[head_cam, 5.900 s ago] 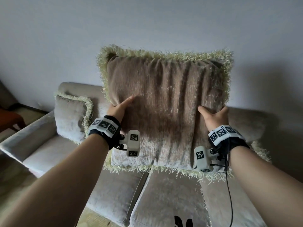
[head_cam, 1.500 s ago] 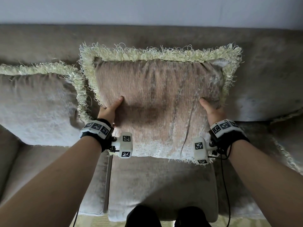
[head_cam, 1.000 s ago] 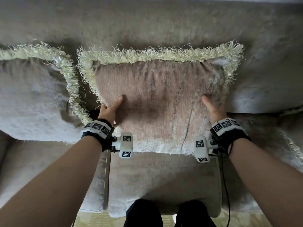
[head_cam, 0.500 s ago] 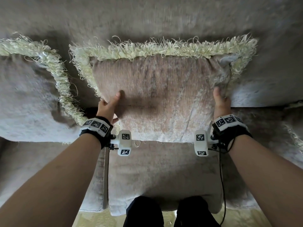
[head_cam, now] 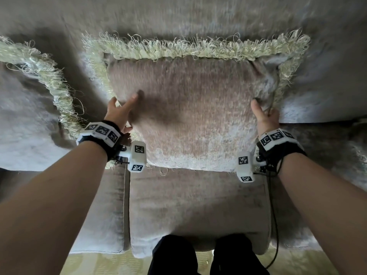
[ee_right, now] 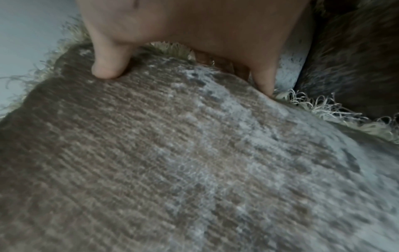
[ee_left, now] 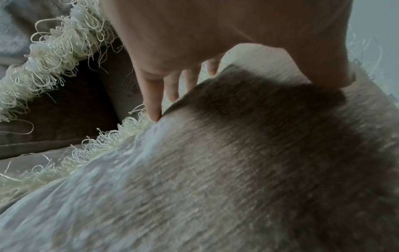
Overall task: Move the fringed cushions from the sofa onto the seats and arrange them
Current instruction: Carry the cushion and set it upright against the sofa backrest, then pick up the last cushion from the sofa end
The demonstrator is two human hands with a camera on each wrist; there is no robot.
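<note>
A brown cushion (head_cam: 194,116) with a pale fringe stands on the middle seat (head_cam: 198,205) and leans on the sofa back (head_cam: 178,14). My left hand (head_cam: 124,101) holds its left edge. The thumb (ee_left: 323,68) presses the front face and the fingers (ee_left: 151,95) reach behind the fringe. My right hand (head_cam: 264,110) grips the right edge the same way, thumb (ee_right: 108,64) in front and fingers (ee_right: 263,80) behind. A second fringed cushion (head_cam: 25,108) leans on the back over the left seat, close beside the first.
Fringe of another cushion (head_cam: 360,155) shows at the far right edge. My black-clad legs (head_cam: 174,255) stand against the front of the middle seat. A black cable (head_cam: 275,225) hangs from my right wrist. A pale rug (head_cam: 111,262) lies below the sofa.
The cushion, held up in the air earlier, has come down onto the middle seat against the sofa back. Over the last half second my left thumb has slid higher on its face.
</note>
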